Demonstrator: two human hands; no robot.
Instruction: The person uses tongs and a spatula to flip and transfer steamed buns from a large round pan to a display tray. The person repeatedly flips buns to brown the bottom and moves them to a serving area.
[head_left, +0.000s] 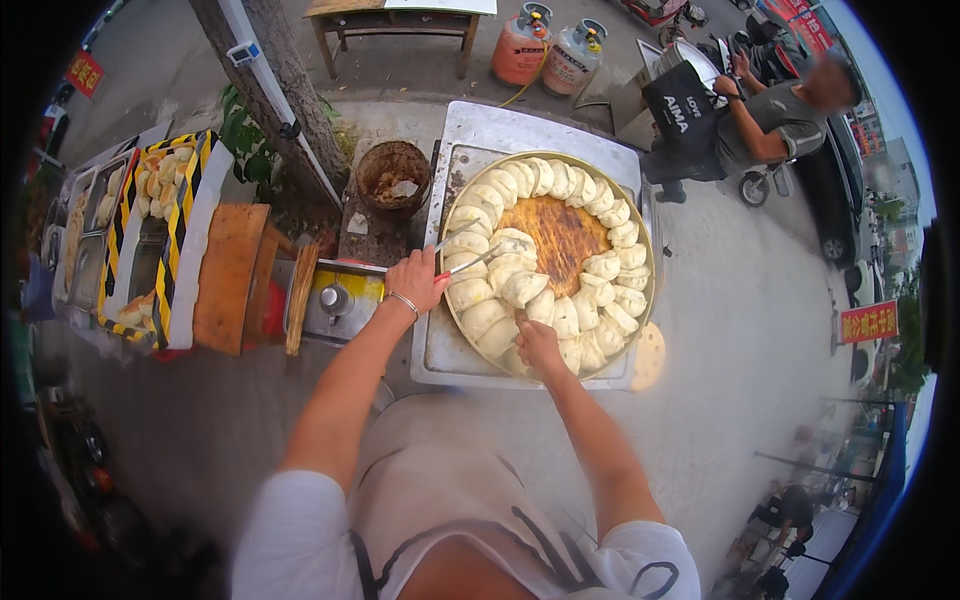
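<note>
A large round pan (650, 279) holds pale filled buns in an outer ring and a partial inner ring. Its middle shows a browned, oily bottom. My left hand (415, 280) grips red-handled metal tongs (466, 264) at the pan's left edge, their tips over the buns there. At the front of the pan my right hand (538, 346) is closed round the handle of a tool, whose far end is hidden at a bun (524, 289). That bun sits somewhat higher than those around it.
The pan rests on a metal stove top (450, 360). Left are a rusty bucket (394, 180), a small burner knob (334, 299), a wooden board (229, 277) and a striped-edged case (114, 247) with buns. Two gas cylinders (573, 58) stand behind; a person (772, 127) stands back right.
</note>
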